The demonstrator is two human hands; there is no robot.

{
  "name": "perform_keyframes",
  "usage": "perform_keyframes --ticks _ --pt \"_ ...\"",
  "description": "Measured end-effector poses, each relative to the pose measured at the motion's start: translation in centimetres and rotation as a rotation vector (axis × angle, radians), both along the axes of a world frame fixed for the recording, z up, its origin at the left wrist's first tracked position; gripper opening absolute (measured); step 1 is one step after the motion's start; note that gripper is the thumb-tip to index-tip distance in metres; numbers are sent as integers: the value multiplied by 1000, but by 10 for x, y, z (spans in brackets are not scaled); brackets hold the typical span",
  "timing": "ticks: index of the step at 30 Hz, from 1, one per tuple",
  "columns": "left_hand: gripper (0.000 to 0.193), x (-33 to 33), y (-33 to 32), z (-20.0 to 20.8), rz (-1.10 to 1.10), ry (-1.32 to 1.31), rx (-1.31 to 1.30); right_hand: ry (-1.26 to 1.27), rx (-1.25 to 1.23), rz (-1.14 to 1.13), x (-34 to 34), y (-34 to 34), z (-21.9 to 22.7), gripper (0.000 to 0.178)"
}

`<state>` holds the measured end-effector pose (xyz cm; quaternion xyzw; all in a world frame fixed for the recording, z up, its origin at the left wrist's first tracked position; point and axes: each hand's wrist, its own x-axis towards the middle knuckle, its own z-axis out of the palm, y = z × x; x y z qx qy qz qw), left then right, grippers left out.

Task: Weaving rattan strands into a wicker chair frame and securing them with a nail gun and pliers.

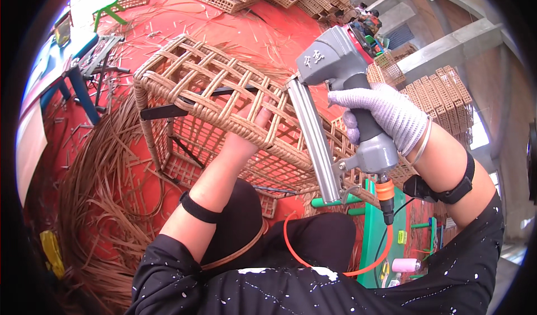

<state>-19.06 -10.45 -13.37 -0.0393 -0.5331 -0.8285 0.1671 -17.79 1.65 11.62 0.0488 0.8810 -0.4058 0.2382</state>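
A large open-weave rattan frame (212, 100), box-shaped with a dark metal skeleton, stands tilted on the red floor (235, 27) directly in front of the person, between and just beyond both hands. Loose rattan strips (106, 203) lie heaped on the floor to the left of the left hand, spreading under the frame's lower edge.

The right hand (391, 116), in a white knitted glove, is clenched around the dark grip of a grey pneumatic nail gun (341, 108). The gun's long silver magazine slants down toward the person, its nose touching the frame's woven top rim. An orange air hose (335, 267) loops from the fitting below the grip across the person's lap.

The left hand (251, 130) is bare and reaches up into the frame from below; its fingers press against the woven rim just left of the gun's nose. Most of the palm and fingers are hidden behind the strands, so how far it is closed cannot be told.

Beyond the right hand, stacks of finished woven frames (442, 100) are bent by the lens edge. A green stool (386, 231) below the right hand is partly cut off by the arm.
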Motion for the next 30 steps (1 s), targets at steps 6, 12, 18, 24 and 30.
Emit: perform_keyframes --ticks 6,12,18,24,30 --pt "37 -14 4 -19 74 5 -44 -65 -46 -38 -6 -4 1 26" --pt "33 -5 6 -3 38 -88 113 -83 -31 -53 -7 -7 5 25" --pt "31 4 1 7 -31 -149 152 -97 -60 38 -6 -2 8 22" --pt "31 4 -4 9 -27 -58 133 -55 -53 35 -4 2 3 21" --pt "30 -1 -10 14 16 -40 64 -88 -125 66 -13 11 0 24"
